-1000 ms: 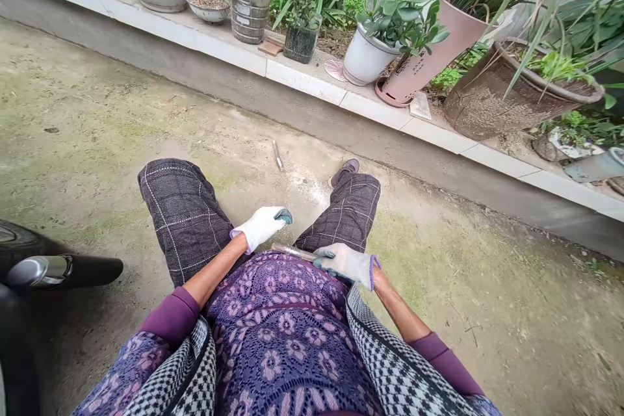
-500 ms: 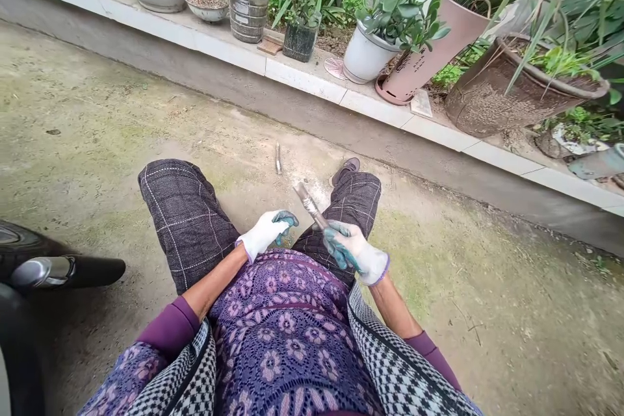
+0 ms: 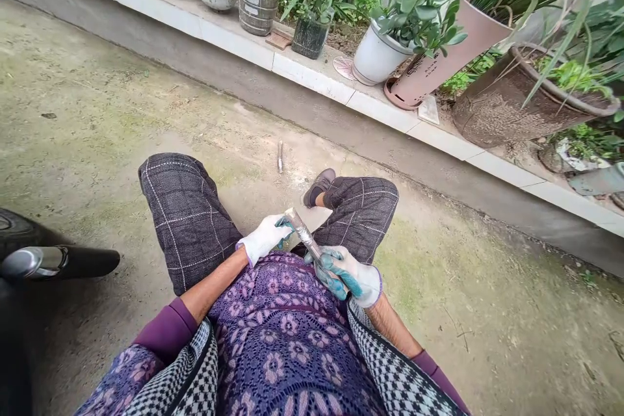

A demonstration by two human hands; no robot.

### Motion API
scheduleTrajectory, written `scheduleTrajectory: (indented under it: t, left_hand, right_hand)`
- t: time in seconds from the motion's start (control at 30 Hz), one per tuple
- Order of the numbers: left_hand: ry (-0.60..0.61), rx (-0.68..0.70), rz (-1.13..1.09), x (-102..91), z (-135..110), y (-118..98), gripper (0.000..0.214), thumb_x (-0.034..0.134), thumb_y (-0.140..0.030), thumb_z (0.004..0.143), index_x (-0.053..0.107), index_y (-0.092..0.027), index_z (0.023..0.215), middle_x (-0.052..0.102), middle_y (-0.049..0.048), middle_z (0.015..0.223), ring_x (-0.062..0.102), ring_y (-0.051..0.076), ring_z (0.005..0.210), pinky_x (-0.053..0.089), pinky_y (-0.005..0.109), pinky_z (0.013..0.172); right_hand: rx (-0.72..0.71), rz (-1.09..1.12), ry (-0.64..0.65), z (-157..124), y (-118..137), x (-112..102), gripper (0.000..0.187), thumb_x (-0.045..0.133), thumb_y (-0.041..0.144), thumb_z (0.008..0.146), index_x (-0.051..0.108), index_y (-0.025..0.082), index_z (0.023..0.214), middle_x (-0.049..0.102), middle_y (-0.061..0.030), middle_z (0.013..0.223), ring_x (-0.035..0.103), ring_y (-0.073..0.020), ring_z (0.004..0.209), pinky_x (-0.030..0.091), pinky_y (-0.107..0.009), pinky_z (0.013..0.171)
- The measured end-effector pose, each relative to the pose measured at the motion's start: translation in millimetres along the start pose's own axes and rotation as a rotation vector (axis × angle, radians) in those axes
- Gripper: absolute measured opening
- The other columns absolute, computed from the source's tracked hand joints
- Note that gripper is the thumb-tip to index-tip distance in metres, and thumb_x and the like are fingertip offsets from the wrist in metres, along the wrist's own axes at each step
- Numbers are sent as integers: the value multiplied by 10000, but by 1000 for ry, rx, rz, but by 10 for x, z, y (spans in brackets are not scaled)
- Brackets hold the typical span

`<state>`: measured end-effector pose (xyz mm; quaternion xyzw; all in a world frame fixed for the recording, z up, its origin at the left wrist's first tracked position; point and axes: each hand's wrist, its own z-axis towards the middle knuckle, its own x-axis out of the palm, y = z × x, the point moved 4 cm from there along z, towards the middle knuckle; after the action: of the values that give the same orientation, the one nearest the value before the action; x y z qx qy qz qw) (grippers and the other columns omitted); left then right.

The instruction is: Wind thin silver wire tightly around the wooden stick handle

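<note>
In my gloved right hand (image 3: 338, 273) is a stick-like tool (image 3: 303, 233), greyish brown with a silvery, shiny stretch near its pale far end. Its kind I cannot make out. The fingers wrap round its lower part, and the tool slants up and left above my lap. My left hand (image 3: 267, 237), in a white glove with teal fingertips, is curled at the tool's far end, the fingers against it and partly hidden. On the ground beyond my knees lies a short, slim rod (image 3: 280, 157) with a silvery near end, beside whitish powder (image 3: 298, 177).
A low tiled ledge (image 3: 312, 81) crosses the far side, lined with potted plants, among them a white pot (image 3: 377, 55), a tall pink pot (image 3: 439, 55) and a large brown pot (image 3: 507, 97). At left stands a dark vehicle part with a chrome-and-black handle (image 3: 63, 262).
My right hand has drawn the tool down and towards me, bringing its far end to my left hand's fingers. My right foot has shifted left, over part of the powder.
</note>
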<state>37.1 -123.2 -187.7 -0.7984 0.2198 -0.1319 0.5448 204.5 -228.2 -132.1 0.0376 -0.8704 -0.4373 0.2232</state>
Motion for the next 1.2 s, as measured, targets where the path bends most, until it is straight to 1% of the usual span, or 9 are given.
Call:
scheduleTrajectory:
  t: [0.1,0.23,0.4,0.57,0.7,0.8,0.97,1.07,1.2]
  left_hand:
    - [-5,30,-45,-15,-58,-58,212,596,-272,748,678,-133,885,625,2,753,514,126,662,428,226,619]
    - [49,67,-60,-26,-137,-171,306,607,-301,762,708,-120,987,711,46,915,609,182,824,480,259,735]
    - [88,122,-50,-36,-224,-241,295,598,-295,774,717,-111,972,729,59,967,636,202,902,502,285,836]
    - [76,153,-46,-45,-265,-281,342,586,-317,781,713,-108,1020,736,79,1032,647,228,963,510,305,873]
    - [82,194,18,-69,-280,-332,363,557,-315,791,710,-99,1040,743,93,1053,654,247,1002,499,321,932]
    - [72,258,69,-159,-325,-384,380,537,-322,806,721,-103,1057,748,90,1069,655,249,1031,480,325,981]
    - [-55,270,103,-482,-496,-443,369,541,-335,807,735,-122,1038,755,73,1045,668,232,968,510,296,890]
    - [-119,248,157,-641,-600,-453,381,548,-373,816,736,-121,1031,759,77,1044,673,231,945,513,292,871]
    - [-135,213,289,-677,-657,-434,391,537,-392,823,738,-136,1038,764,75,1043,682,234,942,510,297,891]
  right_hand:
    - [-41,34,-10,-13,3,58,500,743,593,792,660,132,967,444,82,473,321,-55,326,281,-173,285]
    - [-86,66,-22,-28,-22,95,461,719,576,828,664,140,968,438,81,488,288,-49,331,274,-177,289]
    - [-90,97,-27,-49,-45,139,432,733,542,825,678,139,970,437,78,493,297,-55,335,286,-182,291]
    - [-102,89,-4,-71,-4,196,418,736,533,823,678,141,958,438,71,499,278,-54,344,278,-181,284]
    - [-154,98,4,-109,19,192,387,688,519,877,675,143,969,428,70,504,285,-58,353,276,-179,290]
    - [-182,103,4,-143,30,175,386,656,520,905,675,144,988,436,69,509,284,-58,345,281,-184,288]
    - [-163,88,37,-135,67,217,434,702,543,863,678,127,982,424,76,471,291,-56,337,270,-176,297]
    - [-156,60,33,-109,63,231,438,689,534,876,676,118,1011,439,74,486,288,-52,346,278,-177,307]
    - [-147,38,40,-104,59,242,467,686,562,870,675,120,1019,442,77,484,312,-57,341,283,-181,312]
